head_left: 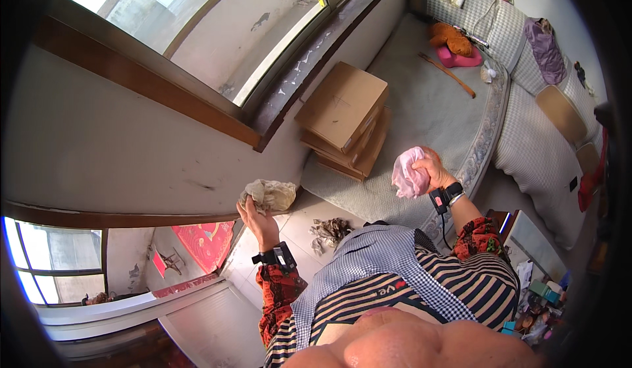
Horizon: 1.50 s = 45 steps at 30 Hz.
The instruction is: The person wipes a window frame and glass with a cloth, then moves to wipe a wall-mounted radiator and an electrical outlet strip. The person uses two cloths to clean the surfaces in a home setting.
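Left hand (259, 224) is half closed on an off-white crumpled cloth (273, 195), in front of the wall (131, 137). Grey-brown bundle (331, 231) lies on the floor (297, 231). Pink cloth (409, 172) is bunched in the right hand (431, 170), closed firmly, mattress (421, 91) behind. I'd call this step holding both cloths apart; next move calls for steady grips.

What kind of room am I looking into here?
Probably a room in a home, perhaps a bedroom or living room: a broad mattress-like pad lies near a window, with quilted covers beside it.
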Tool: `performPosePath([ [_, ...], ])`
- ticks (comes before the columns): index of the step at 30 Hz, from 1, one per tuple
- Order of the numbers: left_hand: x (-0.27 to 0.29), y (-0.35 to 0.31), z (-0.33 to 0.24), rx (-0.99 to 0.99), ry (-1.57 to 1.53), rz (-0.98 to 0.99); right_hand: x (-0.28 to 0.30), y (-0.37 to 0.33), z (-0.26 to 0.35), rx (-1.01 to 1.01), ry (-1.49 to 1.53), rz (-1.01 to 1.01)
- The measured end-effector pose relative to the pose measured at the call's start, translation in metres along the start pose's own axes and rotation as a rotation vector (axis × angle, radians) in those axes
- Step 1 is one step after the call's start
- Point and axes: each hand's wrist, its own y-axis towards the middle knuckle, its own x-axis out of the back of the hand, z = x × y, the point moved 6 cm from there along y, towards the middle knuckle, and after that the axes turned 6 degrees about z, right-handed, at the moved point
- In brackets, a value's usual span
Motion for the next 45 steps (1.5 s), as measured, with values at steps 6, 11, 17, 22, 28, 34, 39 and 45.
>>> performPosePath([
  [6, -0.044, 0.065, -0.022, 0.321, -1.333, 0.016, -0.006, 0.007, 0.005, -0.122, 0.085, 0.06],
  [11, -0.076, 0.124, -0.051, 0.235, -1.399, 0.04, 0.008, 0.008, 0.001, -0.003, 0.102, -0.049],
  [17, -0.114, 0.187, -0.072, 0.228, -1.58, 0.164, 0.018, -0.008, 0.002, 0.025, 0.061, -0.18],
  [22, -0.148, 0.225, -0.094, 0.259, -1.734, 0.246, 0.014, -0.001, 0.022, 0.072, 0.094, -0.251],
  [28, -0.159, 0.226, -0.109, 0.224, -1.564, 0.228, -0.009, 0.01, 0.043, 0.14, 0.051, -0.258],
  [34, -0.152, 0.242, -0.121, -0.017, -1.101, 0.048, -0.031, 0.044, 0.094, 0.27, 0.236, -0.245],
  [39, -0.157, 0.256, -0.13, -0.27, -0.702, -0.018, -0.034, 0.098, 0.119, 0.317, 0.186, -0.174],
  [45, -0.182, 0.258, -0.134, -0.545, -0.112, -0.008, -0.018, 0.146, 0.101, 0.225, 0.278, -0.078],
])
